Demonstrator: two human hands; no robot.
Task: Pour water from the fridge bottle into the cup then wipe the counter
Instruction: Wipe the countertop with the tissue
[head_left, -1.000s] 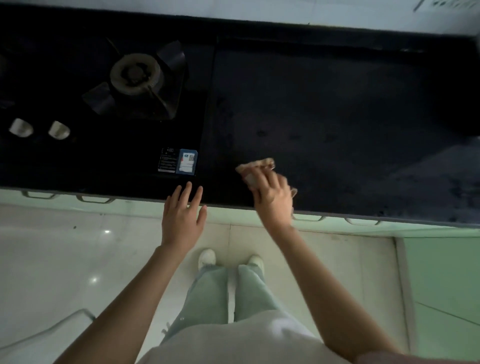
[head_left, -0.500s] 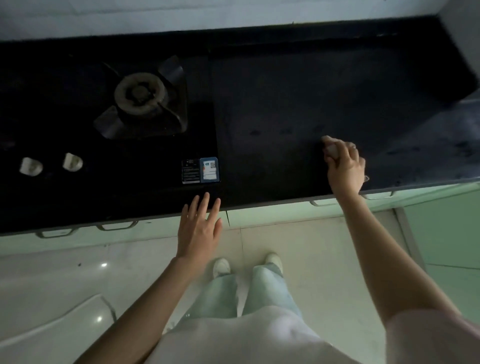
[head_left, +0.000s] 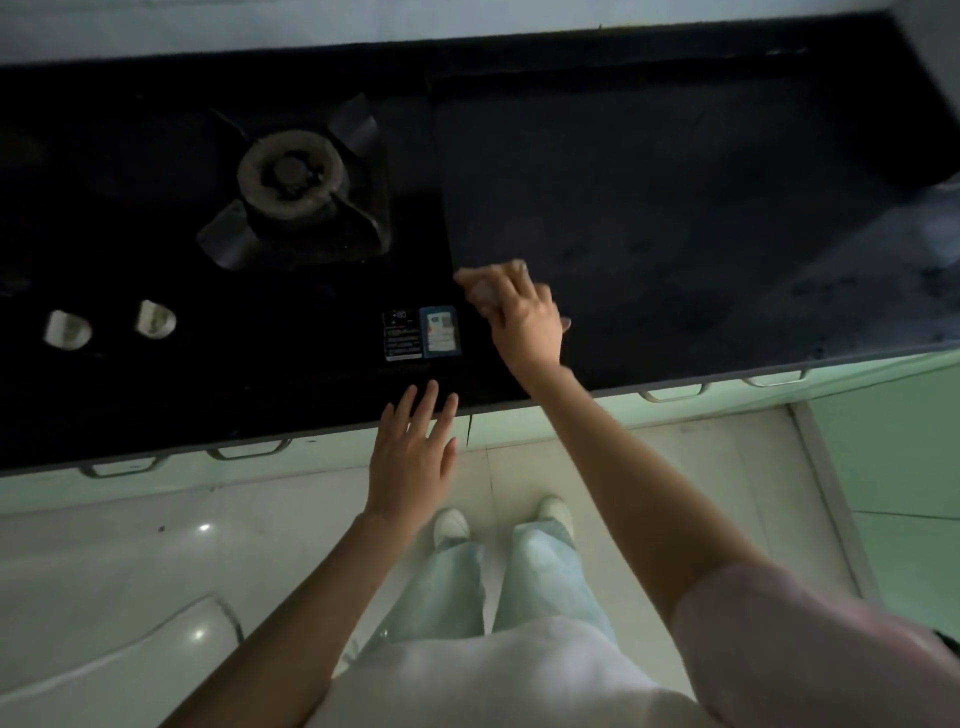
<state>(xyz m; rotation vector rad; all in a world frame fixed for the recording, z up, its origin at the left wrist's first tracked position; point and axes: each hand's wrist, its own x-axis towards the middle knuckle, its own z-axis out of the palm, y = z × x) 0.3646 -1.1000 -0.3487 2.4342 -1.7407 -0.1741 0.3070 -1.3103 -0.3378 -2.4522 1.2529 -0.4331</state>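
Observation:
The black counter (head_left: 675, 218) runs across the upper half of the head view. My right hand (head_left: 524, 317) presses a small pale cloth (head_left: 480, 283) onto it, just right of the hob's corner stickers; most of the cloth is hidden under my fingers. My left hand (head_left: 415, 457) is flat with fingers spread, its fingertips over the counter's front edge, holding nothing. No bottle or cup is in view.
A gas hob with one burner (head_left: 291, 176) and two pale knobs (head_left: 67, 330) fills the counter's left part. Two stickers (head_left: 423, 332) sit at the hob's front right corner. Pale green drawers with handles (head_left: 670, 395) run below the edge. A wall closes the far right.
My right hand with the cloth swept right along the counter half a second ago and has now come back left to the hob's edge. My left hand stayed at the front edge.

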